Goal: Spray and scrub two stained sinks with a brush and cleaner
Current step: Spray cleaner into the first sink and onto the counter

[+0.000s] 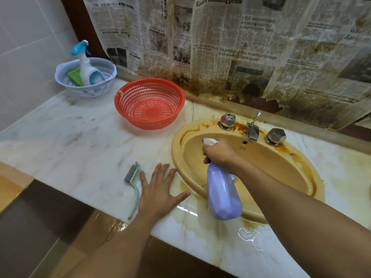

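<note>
A: Now, entry one. Hands, count and state?

B: Two. The right hand [217, 152] is curled round the neck of a purple spray bottle [223, 195], with fingers at the trigger. The bottle hangs tilted, its white nozzle pointing left, above the near left part of the sink [281, 167]. The left hand [158, 189] lies flat on the countertop [70, 141], fingers straight and spread wide, holding nothing.

A: Sinks in view?

B: One: an oval, yellowish basin set into the marble top. Brown stains run round its rim, heaviest at the back by the fittings. Wet patches shine on the counter along the front edge.

A: Fittings?

B: One faucet [253, 131], between two faceted metal knobs: the left knob [227, 120] and the right knob [276, 136].

A: Brush?

B: One brush [134, 182], grey bristles and a pale green handle. It lies on the counter just beside the left hand, on its outer side. Whether the little finger touches it, I cannot tell.

A: Other items?

B: Two baskets at the back left. The red basket [149, 109] is nearer the sink. The pale basket [94, 90] sits in the corner and holds one white bottle with a blue trigger [88, 67] and something green [75, 77], cloth or sponge. That makes two spray bottles in all. Stained newspaper sheets [230, 47] cover the wall behind.
</note>
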A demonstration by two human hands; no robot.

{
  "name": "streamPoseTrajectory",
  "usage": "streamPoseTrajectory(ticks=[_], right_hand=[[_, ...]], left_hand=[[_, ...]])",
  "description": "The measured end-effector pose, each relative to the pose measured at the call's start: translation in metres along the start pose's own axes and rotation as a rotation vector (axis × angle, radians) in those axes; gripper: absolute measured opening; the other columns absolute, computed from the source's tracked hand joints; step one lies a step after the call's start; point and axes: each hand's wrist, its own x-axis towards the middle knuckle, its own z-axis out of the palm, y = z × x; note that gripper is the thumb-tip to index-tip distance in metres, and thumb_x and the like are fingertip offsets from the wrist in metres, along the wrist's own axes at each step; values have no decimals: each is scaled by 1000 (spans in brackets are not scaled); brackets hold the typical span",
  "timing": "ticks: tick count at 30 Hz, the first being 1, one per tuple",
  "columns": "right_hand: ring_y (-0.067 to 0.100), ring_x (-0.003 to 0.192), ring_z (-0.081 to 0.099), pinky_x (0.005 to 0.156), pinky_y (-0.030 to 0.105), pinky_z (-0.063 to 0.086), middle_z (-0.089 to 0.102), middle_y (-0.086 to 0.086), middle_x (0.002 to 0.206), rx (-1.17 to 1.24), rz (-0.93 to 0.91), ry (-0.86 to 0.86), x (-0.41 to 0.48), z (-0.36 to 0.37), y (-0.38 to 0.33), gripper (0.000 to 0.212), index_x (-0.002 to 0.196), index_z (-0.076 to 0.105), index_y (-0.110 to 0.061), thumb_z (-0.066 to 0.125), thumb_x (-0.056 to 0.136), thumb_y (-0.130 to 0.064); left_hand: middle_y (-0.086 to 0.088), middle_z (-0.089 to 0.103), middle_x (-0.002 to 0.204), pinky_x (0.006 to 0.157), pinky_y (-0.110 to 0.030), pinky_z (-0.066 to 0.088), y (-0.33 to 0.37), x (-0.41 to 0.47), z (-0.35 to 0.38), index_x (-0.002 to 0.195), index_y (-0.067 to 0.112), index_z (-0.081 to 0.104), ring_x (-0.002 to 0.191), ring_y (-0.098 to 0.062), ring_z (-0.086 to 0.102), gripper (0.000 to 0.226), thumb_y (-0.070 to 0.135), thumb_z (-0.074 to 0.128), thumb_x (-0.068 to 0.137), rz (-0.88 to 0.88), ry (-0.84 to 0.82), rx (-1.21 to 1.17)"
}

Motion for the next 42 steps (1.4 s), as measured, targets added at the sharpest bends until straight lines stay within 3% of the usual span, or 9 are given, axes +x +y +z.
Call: streamPoseTrajectory(ticks=[6,12,16,22,26,31,34,39,42], right_hand=[[21,77,63,76,34,53,77,6,75,56,-31,123,-2,2,-9,19,88,70,-16,53,88,-25],[23,74,63,78,37,53,73,10,64,48,-33,29,3,-5,-12,18,78,64,-17,48,83,-25],[19,77,66,85,37,56,77,6,72,5,-28,-19,7,-7,-18,26,89,69,-9,52,83,-27],[16,65,63,58,25,44,74,7,68,29,0,123,5,-1,-24,20,94,65,-10,51,90,-24],[25,71,63,71,33,50,73,10,62,51,-5,41,0,4,-20,18,78,62,-12,48,84,-22],[13,67,64,73,30,53,77,9,75,-15,-28,-83,-13,9,-21,10,79,62,-21,54,85,-20],[14,71,64,78,32,54,78,11,80,-36,-16,-140,-22,16,-18,14,85,68,-12,56,87,-19],[18,70,69,79,33,56,77,13,77,23,2,-63,-38,28,-6,25,95,71,-3,56,86,-21],[15,56,68,64,27,53,73,9,69,42,18,16,-48,35,1,21,92,68,-6,56,84,-22]], left_hand=[[5,33,165,121,-67,-1,-1,0,3,151,32,45,158,-15,12,98,97,25,81,11,21,5],[5,29,166,121,-67,-2,-3,0,3,153,34,42,159,-15,8,97,97,24,81,14,10,8],[5,31,165,121,-68,1,-2,1,3,151,34,44,159,-16,9,96,97,26,81,14,24,-5],[5,31,165,121,-68,1,-3,0,4,151,34,44,159,-15,9,98,98,23,80,12,19,-1],[5,30,166,121,-68,-1,-3,1,3,152,34,43,159,-15,8,98,97,21,81,14,9,-10],[6,26,167,121,-66,-5,-3,1,1,153,36,40,159,-14,3,94,96,27,82,2,-18,-23],[4,29,166,121,-67,-3,-3,1,1,153,34,41,159,-15,6,95,95,28,81,6,-3,-37],[3,29,166,121,-67,-4,-3,1,2,154,33,41,158,-15,7,96,95,31,81,2,-4,-47],[3,28,166,121,-66,-6,-4,1,2,154,33,41,158,-15,6,97,95,29,81,6,-9,-44]])
